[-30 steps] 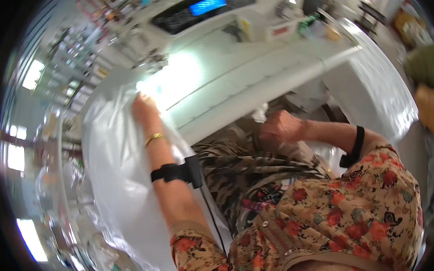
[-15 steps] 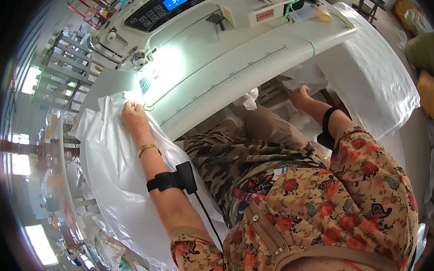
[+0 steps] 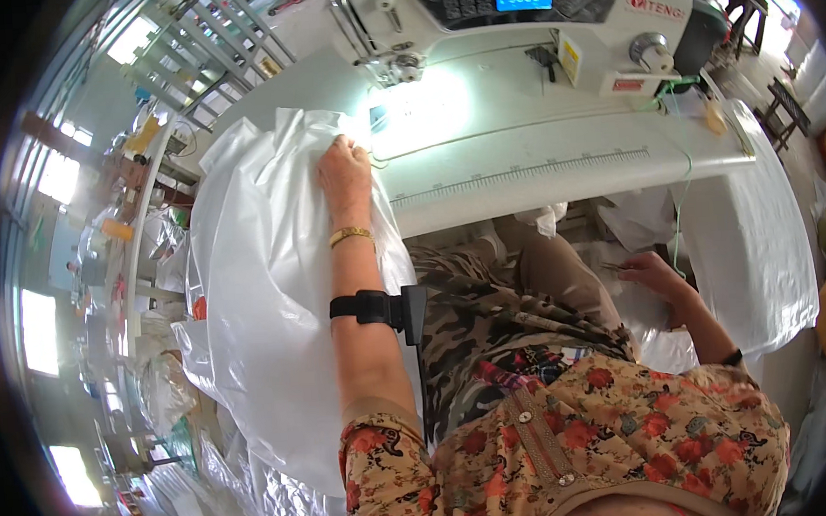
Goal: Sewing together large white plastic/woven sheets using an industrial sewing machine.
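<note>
My left hand (image 3: pixel 345 176) is closed on the edge of a large white plastic sheet (image 3: pixel 264 266), beside the needle area of a sewing machine (image 3: pixel 512 14). The sheet hangs in folds off the left end of the machine table and down along my left forearm. Below the table's front edge on the right, my right hand (image 3: pixel 652 272) reaches down with its fingers drawn together. Something small shows at its fingertips, too blurred to name. Loose white plastic (image 3: pixel 640 218) lies close behind that hand.
The machine's lamp lights the pale table (image 3: pixel 511 173), which has a ruler scale along its front. At the right end, more white plastic (image 3: pixel 753 249) hangs down, with a green thread (image 3: pixel 685 188) in front of it. Metal racks (image 3: pixel 210 44) stand at the far left.
My view has shifted, so the machine sits further right. My right hand has moved down, away from the white plastic it was at. My left hand keeps its hold on the sheet.
</note>
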